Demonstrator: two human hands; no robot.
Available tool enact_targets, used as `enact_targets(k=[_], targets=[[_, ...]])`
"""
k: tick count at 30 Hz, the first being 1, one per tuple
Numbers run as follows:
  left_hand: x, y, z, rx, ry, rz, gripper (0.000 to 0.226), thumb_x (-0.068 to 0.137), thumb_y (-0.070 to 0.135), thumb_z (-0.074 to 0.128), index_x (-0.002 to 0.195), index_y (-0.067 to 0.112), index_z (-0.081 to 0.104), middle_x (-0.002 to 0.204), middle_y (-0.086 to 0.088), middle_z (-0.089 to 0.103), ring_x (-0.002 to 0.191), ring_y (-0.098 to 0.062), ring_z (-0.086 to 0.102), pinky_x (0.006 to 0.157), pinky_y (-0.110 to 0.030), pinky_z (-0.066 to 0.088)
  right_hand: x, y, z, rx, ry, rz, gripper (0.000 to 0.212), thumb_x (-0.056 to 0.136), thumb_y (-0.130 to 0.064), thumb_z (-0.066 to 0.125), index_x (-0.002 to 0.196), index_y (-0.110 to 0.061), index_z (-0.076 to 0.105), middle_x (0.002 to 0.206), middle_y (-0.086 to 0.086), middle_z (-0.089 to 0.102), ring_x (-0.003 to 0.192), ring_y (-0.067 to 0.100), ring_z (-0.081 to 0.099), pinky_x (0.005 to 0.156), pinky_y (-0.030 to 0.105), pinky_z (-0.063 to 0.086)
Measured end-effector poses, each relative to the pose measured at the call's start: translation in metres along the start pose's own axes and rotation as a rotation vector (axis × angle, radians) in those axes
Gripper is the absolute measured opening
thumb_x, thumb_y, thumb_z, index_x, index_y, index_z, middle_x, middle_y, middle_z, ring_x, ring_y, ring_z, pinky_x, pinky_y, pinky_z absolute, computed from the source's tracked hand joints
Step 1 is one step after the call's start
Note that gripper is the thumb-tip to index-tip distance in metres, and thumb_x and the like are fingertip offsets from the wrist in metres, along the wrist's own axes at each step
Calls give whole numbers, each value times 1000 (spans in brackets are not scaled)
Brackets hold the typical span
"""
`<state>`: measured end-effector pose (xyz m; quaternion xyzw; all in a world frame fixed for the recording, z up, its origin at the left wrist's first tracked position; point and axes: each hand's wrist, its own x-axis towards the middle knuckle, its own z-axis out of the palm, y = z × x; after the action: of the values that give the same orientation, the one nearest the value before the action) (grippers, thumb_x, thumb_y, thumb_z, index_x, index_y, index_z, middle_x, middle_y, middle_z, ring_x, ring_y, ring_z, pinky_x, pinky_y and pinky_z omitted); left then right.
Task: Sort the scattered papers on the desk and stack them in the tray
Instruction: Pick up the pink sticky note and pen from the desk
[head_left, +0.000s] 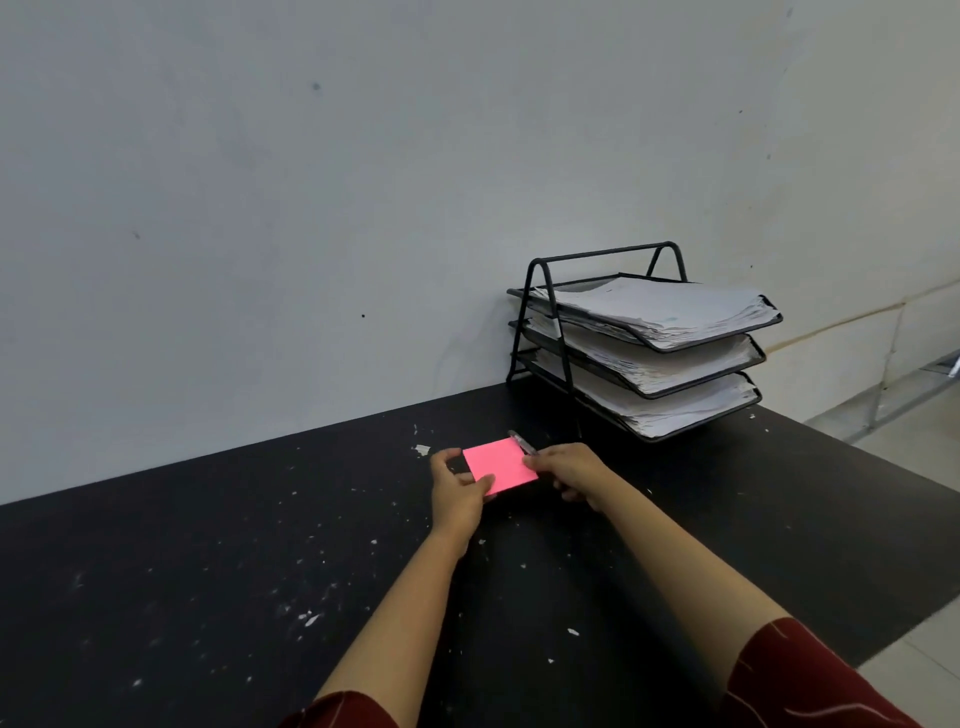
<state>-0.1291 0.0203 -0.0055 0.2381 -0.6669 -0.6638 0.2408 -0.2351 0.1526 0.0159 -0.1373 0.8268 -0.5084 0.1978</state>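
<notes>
Looking down from the head view at a black surface (208, 571) flecked all over with white paint specks and small chips.

Holding a bright pink pad of paper (500, 464) between both hands, just in front of the three-tier wire tray (550, 332) and a little to its left. Pinching the pad's left edge with the left hand (460, 491), thumb lying on top near the lower corner, fingers curled around the far side. Gripping a pen (522, 443) with the right hand (571, 470) at the pad's right edge, pen tip pointing up and away toward the tray; hard to tell whether these fingers are also touching the pad. Pad sitting low over the surface; impossible to tell whether resting on it or lifted.

Standing against the grey wall (311, 208) at the far right corner of the surface: the tray, each of its three tiers already carrying a thick stack of white papers (660, 309), sheet edges uneven at the front lips. Nothing lying between the pad and the tray except bare speckled surface.

Showing at the bottom edge, nearer than the tray: dark red sleeves (795, 680) on both arms. Showing right of the tray, past the surface's edge: pale floor tiles (914, 452).
</notes>
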Motion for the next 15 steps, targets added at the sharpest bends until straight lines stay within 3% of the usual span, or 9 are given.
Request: enact_targets(k=[5, 10, 13, 15], targets=[[34, -3, -13, 256, 34, 159, 18, 87, 3, 62, 97, 15, 69, 92, -4, 62, 76, -12, 54, 70, -21, 44, 37, -7, 12, -12, 64, -55, 23, 89, -18, 62, 109, -12, 70, 89, 6, 66, 61, 10, 53, 50, 20, 42], [61, -4, -17, 378, 32, 184, 22, 86, 11, 66, 108, 13, 69, 90, -4, 61, 75, -13, 56, 70, -18, 42, 66, -12, 18, -134, 153, -156, 34, 86, -4, 57, 118, -8, 67, 103, 10, 68, 85, 18, 62, 76, 26, 49], [72, -8, -17, 469, 6, 230, 29, 83, 18, 70, 112, 17, 67, 97, -1, 61, 85, -11, 55, 78, -19, 42, 79, -11, 22, -133, 254, -205, 38, 86, 0, 57, 123, -8, 58, 104, 16, 67, 87, 19, 61, 73, 21, 44], [77, -11, -19, 513, -23, 264, 34, 82, 20, 71, 115, 19, 65, 107, 1, 60, 98, -12, 54, 90, -24, 44, 85, -8, 24, -128, 310, -255, 32, 85, 3, 56, 114, -9, 54, 99, 18, 64, 82, 19, 59, 69, 24, 46]])
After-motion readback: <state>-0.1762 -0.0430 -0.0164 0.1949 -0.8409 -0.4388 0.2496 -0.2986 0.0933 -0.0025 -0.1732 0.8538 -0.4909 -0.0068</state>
